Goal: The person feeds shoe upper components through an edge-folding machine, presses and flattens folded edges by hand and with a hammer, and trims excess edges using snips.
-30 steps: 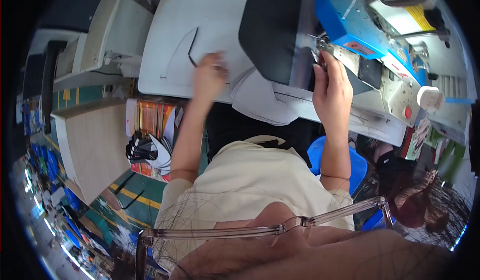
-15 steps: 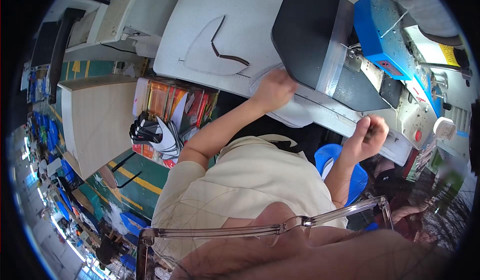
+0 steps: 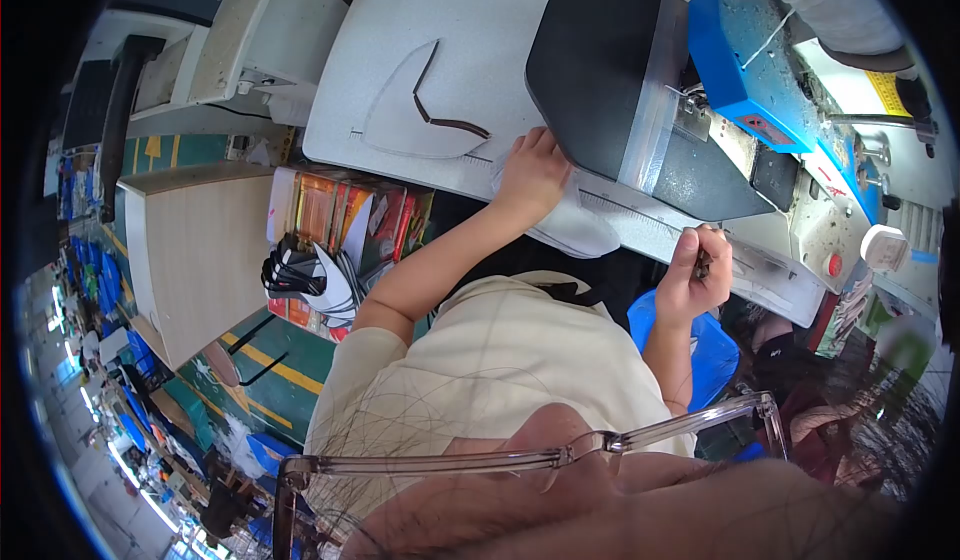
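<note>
My left hand (image 3: 535, 177) is closed on a thin white piece (image 3: 582, 228) at the table's front edge. Part of that piece hangs over the edge toward my lap; the rest is under my fingers. My right hand (image 3: 698, 272) is curled in a fist just off the front edge, to the right. A small dark object shows between its fingers, too covered to name. Beyond my left hand lies a thin, see-through shoe-upper-like piece (image 3: 395, 100) with a dark bent strip (image 3: 424, 112) on it.
A blue sewing machine (image 3: 745, 75) stands at the right with a black plate (image 3: 595, 70) beside it. A ruler strip (image 3: 640, 215) runs along the table's front edge. An orange box (image 3: 310, 210) with black and white pieces (image 3: 325, 280) and a wooden cabinet (image 3: 200, 250) stand left.
My right hand has come left and a little lower, still curled. My left hand has shifted slightly left, its fingers now pointing forward on the white piece. The view has turned slightly.
</note>
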Demonstrator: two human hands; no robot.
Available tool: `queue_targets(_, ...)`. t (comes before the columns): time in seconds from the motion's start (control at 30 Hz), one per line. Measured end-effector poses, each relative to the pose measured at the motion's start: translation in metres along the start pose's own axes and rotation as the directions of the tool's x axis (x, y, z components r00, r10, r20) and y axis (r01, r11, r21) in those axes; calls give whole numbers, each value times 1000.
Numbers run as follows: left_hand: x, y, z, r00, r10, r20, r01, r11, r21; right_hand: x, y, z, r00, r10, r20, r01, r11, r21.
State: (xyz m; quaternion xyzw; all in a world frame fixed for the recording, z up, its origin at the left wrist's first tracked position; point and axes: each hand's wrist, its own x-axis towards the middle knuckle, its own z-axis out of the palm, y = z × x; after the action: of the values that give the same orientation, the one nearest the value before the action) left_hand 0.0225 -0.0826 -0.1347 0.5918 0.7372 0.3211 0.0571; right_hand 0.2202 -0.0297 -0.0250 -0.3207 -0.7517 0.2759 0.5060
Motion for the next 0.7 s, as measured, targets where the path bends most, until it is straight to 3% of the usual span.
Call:
queue_targets(0.07, -3, -1, 2, 984, 162, -70, -155, 983, 98, 0, 0, 1, 1000, -8, 14, 8, 1000, 5)
queue_targets(0.1, -3, -2, 2, 984, 164, -71, -156, 983, 97, 0, 1, 1, 1000, -9, 13, 9, 1000, 4)
queue_targets(0.17, -2, -8, 0, 908, 350, -232, -330, 936, 119, 0, 4, 1, 999, -48, -13, 49, 998, 39)
queue_targets(0.3, -4, -21, 9, 909, 357, -216, -334, 933, 136, 0, 4, 1, 998, -53, -45, 54, 998, 14)
queue_targets(0.37, -4, -23, 12, 960, 248, -133, -234, 966, 114, -1, 4, 1, 999, -30, -22, 30, 1000, 5)
queue_targets(0.7, -10, -26, 14, 946, 292, -144, -270, 950, 156, -3, 10, 3, 999, -47, -27, 47, 999, 21)
